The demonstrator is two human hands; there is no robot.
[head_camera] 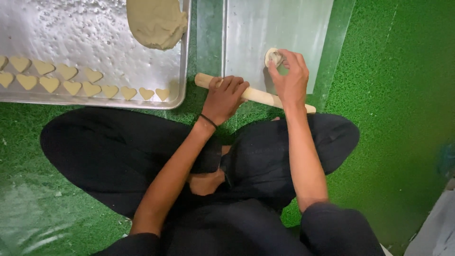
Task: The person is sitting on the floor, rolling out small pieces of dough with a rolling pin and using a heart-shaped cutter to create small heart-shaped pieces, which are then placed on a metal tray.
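My left hand (223,98) rests on a pale wooden rolling pin (258,96) that lies across the green mat in front of my crossed legs, fingers curled over it. My right hand (287,76) presses its fingertips on a small round piece of dough (272,56) on a flat steel sheet (246,33). To the left, a metal tray (183,71) dusted with flour holds a big lump of dough (156,21) and rows of several heart-shaped dough pieces (71,81).
Green textured mat (393,95) covers the floor around me. A strip of clear plastic (28,208) lies at the lower left. A grey edge (433,227) shows at the lower right corner.
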